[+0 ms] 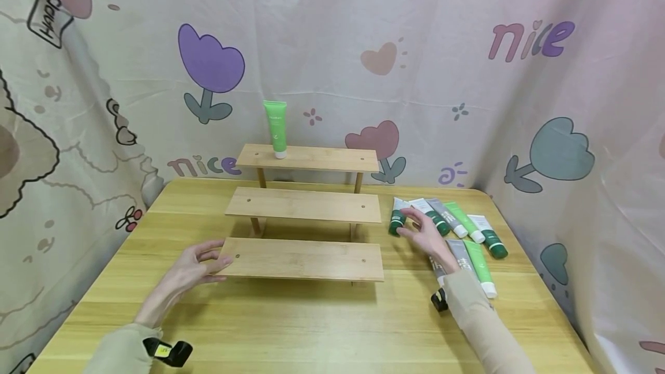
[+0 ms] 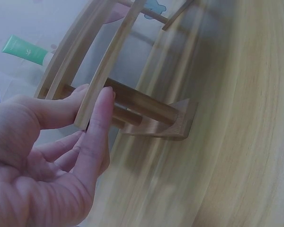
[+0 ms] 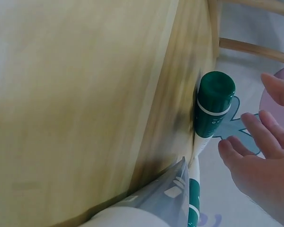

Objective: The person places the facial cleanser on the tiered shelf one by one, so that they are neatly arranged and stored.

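Note:
A three-tier wooden shelf stand point(image 1: 306, 260) stands at the middle of the table. My left hand point(image 1: 193, 270) pinches the left end of its lowest board point(image 2: 98, 78) between thumb and fingers. One light green tube point(image 1: 277, 128) stands upright on its cap on the top tier, toward the left. Over on the right, my right hand point(image 1: 428, 236) hovers with parted, bent fingers close by a white-and-green tube point(image 1: 398, 218) lying on the table. In the right wrist view a gap shows between the fingertips and that tube's dark green cap point(image 3: 217, 90).
Several more tubes lie in two rough rows around the right hand, among them a grey tube point(image 1: 448, 218), a light green tube point(image 1: 480, 267) and a green-capped tube point(image 1: 488, 236). A patterned curtain point(image 1: 312, 33) hangs behind the table point(image 1: 291, 328) and at both sides.

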{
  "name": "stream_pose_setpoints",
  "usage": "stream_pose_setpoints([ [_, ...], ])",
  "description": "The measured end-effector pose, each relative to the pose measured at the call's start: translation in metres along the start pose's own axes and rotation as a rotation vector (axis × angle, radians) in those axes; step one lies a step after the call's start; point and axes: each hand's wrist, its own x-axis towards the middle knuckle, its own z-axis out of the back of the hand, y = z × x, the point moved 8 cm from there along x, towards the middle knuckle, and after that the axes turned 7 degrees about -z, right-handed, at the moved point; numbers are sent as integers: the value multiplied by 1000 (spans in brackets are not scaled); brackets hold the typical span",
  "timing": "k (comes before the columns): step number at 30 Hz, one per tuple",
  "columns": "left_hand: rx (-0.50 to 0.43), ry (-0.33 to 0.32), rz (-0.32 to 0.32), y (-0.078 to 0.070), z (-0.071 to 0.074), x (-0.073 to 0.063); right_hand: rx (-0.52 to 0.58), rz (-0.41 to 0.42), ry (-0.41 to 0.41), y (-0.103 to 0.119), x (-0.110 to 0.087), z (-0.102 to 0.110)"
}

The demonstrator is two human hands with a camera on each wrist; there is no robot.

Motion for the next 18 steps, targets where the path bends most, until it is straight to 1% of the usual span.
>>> stream_pose_setpoints([
  [5,-11,4,7,1,-1,0,-85,-20,41,-4,4,-4],
  [14,-14,4,4,1,0,-1,-163,-41,92,-8,8,-10],
  [18,-12,2,-1,1,0,0,-195,-44,103,-9,8,-10],
])
